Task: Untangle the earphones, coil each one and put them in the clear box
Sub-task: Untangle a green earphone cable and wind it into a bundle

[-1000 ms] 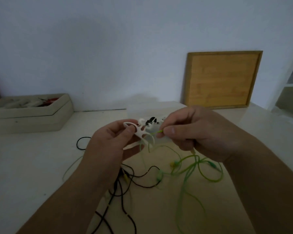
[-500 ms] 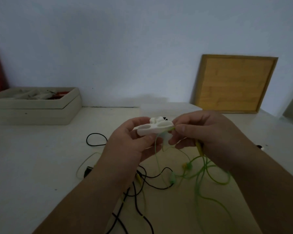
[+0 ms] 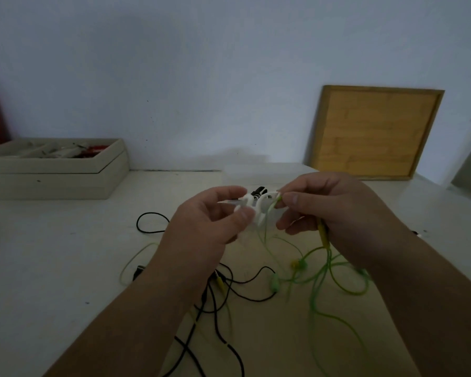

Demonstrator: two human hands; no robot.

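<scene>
Pinching a white earphone bundle (image 3: 252, 204) between thumb and fingers, the left hand (image 3: 210, 227) is held above the table (image 3: 65, 254). At its 3 o'clock the right hand (image 3: 329, 210) pinches the green cable (image 3: 318, 281), which trails down toward 5 o'clock. A black cable (image 3: 215, 295) lies at 6 o'clock. The clear box (image 3: 239, 171) stands at 12 o'clock, behind the hands.

Over the table (image 3: 52, 268) at lower left I have room to pass. Black cable (image 3: 137, 224) and green cable (image 3: 274, 284) sprawl across lower centre. A beige tray (image 3: 65, 183) blocks the left edge, a wooden board (image 3: 375, 131) the upper right.
</scene>
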